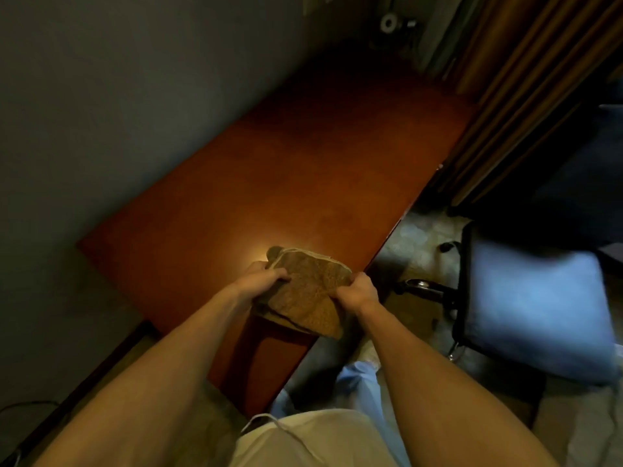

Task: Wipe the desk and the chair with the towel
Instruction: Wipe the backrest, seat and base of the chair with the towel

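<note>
The towel is mottled brown with a pale hem; the desk is reddish-brown. At four o'clock, the chair is light blue, framed black.

Nothing legible anywhere: no words, labels, brands or numbers. Too dim and blurred for any marking on desk, towel or chair.

A rumpled, folded brown towel, gripped at its 9 o'clock edge by the left hand and at 3 o'clock by the right hand, hangs over the long reddish-brown desk, with the black-framed, blue-cushioned chair at its 3 o'clock.
</note>
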Demonstrator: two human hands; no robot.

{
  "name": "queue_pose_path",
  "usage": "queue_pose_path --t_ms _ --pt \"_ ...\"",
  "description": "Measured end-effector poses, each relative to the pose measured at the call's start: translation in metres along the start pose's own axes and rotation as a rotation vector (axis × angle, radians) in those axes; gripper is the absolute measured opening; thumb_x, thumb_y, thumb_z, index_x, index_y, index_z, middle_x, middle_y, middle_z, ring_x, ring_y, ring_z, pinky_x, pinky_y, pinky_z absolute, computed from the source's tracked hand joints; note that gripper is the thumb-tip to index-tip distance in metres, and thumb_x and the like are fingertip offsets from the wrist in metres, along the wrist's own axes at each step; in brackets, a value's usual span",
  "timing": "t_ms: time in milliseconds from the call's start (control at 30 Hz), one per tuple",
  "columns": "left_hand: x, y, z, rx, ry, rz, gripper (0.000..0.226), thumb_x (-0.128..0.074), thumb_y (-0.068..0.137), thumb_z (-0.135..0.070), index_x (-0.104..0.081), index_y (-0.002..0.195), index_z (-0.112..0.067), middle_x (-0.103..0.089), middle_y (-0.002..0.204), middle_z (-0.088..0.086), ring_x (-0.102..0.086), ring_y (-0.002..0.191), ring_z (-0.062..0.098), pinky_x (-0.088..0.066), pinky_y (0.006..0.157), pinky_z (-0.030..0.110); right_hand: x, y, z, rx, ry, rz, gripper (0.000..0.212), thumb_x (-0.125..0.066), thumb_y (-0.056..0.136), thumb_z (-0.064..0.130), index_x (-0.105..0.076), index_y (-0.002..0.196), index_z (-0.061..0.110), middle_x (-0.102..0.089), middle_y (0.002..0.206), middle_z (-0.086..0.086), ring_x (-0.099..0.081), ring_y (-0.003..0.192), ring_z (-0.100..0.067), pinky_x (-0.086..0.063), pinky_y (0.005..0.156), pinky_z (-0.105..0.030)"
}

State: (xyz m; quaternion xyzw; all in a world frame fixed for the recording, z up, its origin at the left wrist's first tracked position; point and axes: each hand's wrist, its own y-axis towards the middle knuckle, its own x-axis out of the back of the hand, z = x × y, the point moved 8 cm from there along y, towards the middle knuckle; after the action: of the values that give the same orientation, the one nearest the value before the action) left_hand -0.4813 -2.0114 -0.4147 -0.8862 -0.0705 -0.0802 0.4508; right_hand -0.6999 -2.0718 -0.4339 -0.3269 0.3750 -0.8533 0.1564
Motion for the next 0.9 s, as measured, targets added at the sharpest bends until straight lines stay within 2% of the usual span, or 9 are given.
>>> queue_pose_path --t_ms 200,333,433,567,667,700,800,833,900 --pt "-0.023 -0.038 -0.02 -0.126 0.095 0.07 0.018 -0.068 0.096 -0.031 -0.055 0.104 -0.022 -0.062 0.113 0.005 -0.062 0.101 0.02 -0.052 0.079 0.035 0.019 -0.04 -0.026 0.001 0.038 -0.067 0.035 -0.074 0.091 0.022 -0.053 0.118 0.015 -0.063 0.113 -0.008 -0.064 0.104 -0.025 -0.056 0.097 -0.045" --pt "-0.045 -0.056 -0.037 -0.198 0.159 0.132 0.028 -0.071 0.094 -0.027 -0.061 0.119 -0.018 -0.067 0.119 0.007 -0.066 0.107 0.022 -0.056 0.095 0.042 0.033 -0.065 -0.042 -0.018 0.12 -0.081 0.021 -0.069 0.096 0.024 -0.058 0.111 0.014 -0.065 0.114 -0.01 -0.065 0.101 -0.023 -0.055 0.099 -0.045" --pt "-0.064 -0.075 -0.055 -0.301 0.19 0.17 0.025 -0.07 0.094 -0.022 -0.062 0.118 -0.021 -0.066 0.119 0.006 -0.064 0.107 0.021 -0.056 0.096 0.04 0.039 -0.078 -0.05 -0.016 0.256 -0.09 0.039 -0.065 0.099 0.035 -0.055 0.126 0.01 -0.063 0.111 -0.006 -0.063 0.102 -0.023 -0.054 0.1 -0.045" --pt "-0.09 -0.105 -0.076 -0.459 0.251 0.193 0.024 -0.069 0.094 -0.017 -0.061 0.116 -0.023 -0.065 0.114 0.004 -0.064 0.104 0.02 -0.055 0.089 0.033 0.034 -0.097 -0.053 -0.032 0.581 0.012 0.046 -0.054 0.101 0.056 -0.065 0.121 0.017 -0.072 0.107 -0.005 -0.068 0.097 -0.021 -0.057 0.081 -0.036" --pt "-0.111 -0.124 -0.086 -0.549 0.299 0.196 0.029 -0.069 0.094 -0.014 -0.06 0.12 -0.025 -0.066 0.112 0.001 -0.065 0.102 0.017 -0.055 0.084 0.031 0.038 -0.102 -0.06 -0.025 0.686 0.037 0.079 -0.047 0.083 0.089 -0.067 0.128 0.027 -0.072 0.122 -0.004 -0.065 0.115 -0.026 -0.051 0.105 -0.053" --pt "-0.118 -0.13 -0.087 -0.572 0.305 0.183 0.029 -0.069 0.094 -0.013 -0.06 0.119 -0.026 -0.066 0.112 0.001 -0.065 0.103 0.017 -0.056 0.087 0.033 0.039 -0.106 -0.064 -0.028 0.712 0.067 0.087 -0.044 0.078 0.094 -0.066 0.13 0.027 -0.071 0.125 -0.005 -0.064 0.116 -0.027 -0.05 0.105 -0.055" --pt "-0.136 -0.148 -0.081 -0.615 0.335 0.127 0.031 -0.069 0.093 -0.013 -0.059 0.115 -0.032 -0.068 0.111 -0.002 -0.065 0.104 0.018 -0.056 0.095 0.042 0.05 -0.123 -0.066 0.005 0.847 0.13 0.073 -0.036 0.094 0.081 -0.066 0.12 0.02 -0.069 0.107 -0.007 -0.066 0.095 -0.025 -0.057 0.077 -0.043" --pt "-0.143 -0.154 -0.079 -0.631 0.359 0.102 0.032 -0.07 0.093 -0.014 -0.059 0.115 -0.035 -0.068 0.111 -0.003 -0.066 0.104 0.017 -0.056 0.095 0.044 0.054 -0.124 -0.067 0.028 0.904 0.141 0.073 -0.036 0.094 0.08 -0.067 0.121 0.019 -0.07 0.106 -0.009 -0.066 0.094 -0.026 -0.057 0.077 -0.043" --pt "-0.161 -0.166 -0.077 -0.663 0.42 0.053 0.035 -0.07 0.091 -0.019 -0.059 0.117 -0.039 -0.069 0.11 -0.006 -0.067 0.103 0.017 -0.057 0.094 0.046 0.066 -0.133 -0.074 0.053 0.976 0.129 0.084 -0.042 0.087 0.085 -0.071 0.125 0.016 -0.073 0.114 -0.014 -0.069 0.104 -0.032 -0.057 0.093 -0.051"
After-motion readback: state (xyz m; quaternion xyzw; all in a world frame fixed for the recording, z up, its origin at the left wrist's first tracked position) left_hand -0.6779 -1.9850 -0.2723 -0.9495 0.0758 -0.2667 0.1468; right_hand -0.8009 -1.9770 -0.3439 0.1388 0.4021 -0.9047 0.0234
